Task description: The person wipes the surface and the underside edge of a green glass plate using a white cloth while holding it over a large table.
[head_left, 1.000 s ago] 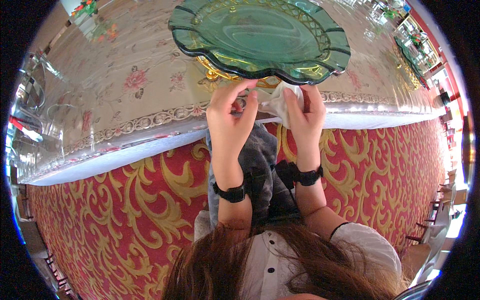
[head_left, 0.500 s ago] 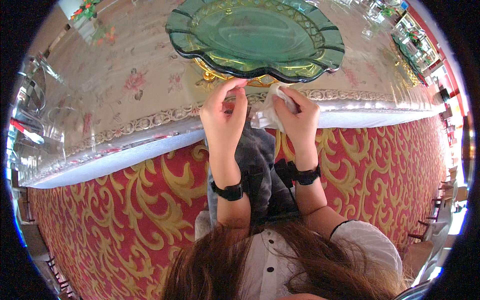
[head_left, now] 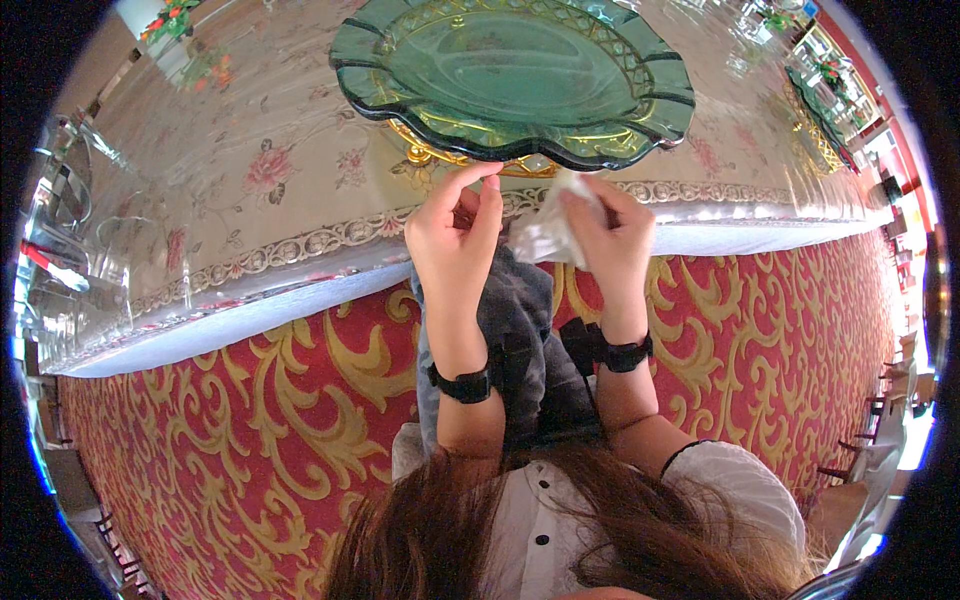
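A large green glass plate [head_left: 520, 75] with a scalloped rim sits on a gold-coloured openwork stand [head_left: 427, 152] near the table's front edge. My left hand [head_left: 455, 220] reaches the front of this stand, its thumb and forefinger pinched together at the gold rim just under the plate. Crumpled in the fingers of my right hand [head_left: 615, 225] is a white tissue [head_left: 555, 225], held right of my left hand and close to the stand's front; it looks slightly blurred. The far edge of the plate runs out of the picture.
A flowered tablecloth [head_left: 270, 165] with a lace-patterned border covers the table under clear plastic. Farther right stands another green plate on a gold stand [head_left: 815, 125]. Red and orange flowers [head_left: 170, 20] are at the far left. Patterned red carpet [head_left: 270, 430] lies below.
My right hand with the tissue has shifted slightly right, away from my left hand. The left hand has moved a little right along the gold stand's front. The plate has turned or shifted slightly.
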`<act>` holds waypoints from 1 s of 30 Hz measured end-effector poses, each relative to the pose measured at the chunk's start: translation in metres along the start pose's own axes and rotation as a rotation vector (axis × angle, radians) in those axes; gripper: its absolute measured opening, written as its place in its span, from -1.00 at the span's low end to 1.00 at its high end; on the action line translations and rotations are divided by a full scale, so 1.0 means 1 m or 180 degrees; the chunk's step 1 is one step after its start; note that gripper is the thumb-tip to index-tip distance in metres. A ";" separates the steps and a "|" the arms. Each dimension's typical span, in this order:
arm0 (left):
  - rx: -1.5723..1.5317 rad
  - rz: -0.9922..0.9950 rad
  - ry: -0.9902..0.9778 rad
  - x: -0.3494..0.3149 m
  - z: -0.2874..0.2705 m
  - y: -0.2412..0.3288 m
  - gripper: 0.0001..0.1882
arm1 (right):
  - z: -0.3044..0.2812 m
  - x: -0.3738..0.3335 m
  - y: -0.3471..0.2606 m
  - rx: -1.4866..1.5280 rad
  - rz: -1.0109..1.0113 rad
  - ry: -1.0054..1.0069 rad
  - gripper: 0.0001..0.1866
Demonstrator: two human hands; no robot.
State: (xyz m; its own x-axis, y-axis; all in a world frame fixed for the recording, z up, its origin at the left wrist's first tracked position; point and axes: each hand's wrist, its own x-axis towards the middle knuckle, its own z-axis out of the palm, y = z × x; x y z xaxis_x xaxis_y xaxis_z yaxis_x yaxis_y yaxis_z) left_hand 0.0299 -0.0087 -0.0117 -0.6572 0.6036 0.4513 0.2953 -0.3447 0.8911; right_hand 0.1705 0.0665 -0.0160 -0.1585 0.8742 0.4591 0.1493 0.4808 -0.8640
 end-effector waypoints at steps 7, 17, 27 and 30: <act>-0.0279 0.0128 0.0287 0.001 0.000 -0.001 -0.72 | -0.020 0.018 0.008 0.0788 -0.0077 0.0740 -0.64; -0.0081 0.0580 0.0308 0.003 -0.001 -0.007 -0.66 | 0.009 -0.001 -0.008 -0.0215 -0.0527 0.0574 -0.68; 0.0250 0.0709 0.0072 0.002 -0.001 -0.004 -0.67 | 0.014 -0.007 -0.003 0.0136 -0.0587 0.0597 -0.74; 0.0094 0.0651 0.0065 0.002 0.000 -0.005 -0.67 | 0.002 0.001 -0.001 0.0628 -0.0028 0.0765 -0.77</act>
State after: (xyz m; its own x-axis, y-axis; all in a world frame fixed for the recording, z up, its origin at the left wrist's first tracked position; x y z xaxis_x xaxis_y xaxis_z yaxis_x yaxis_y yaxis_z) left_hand 0.0266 -0.0058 -0.0152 -0.5954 0.5084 0.6222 0.4440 -0.4373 0.7821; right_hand 0.1678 0.0669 -0.0149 0.0799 0.8725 0.4821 -0.0472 0.4864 -0.8725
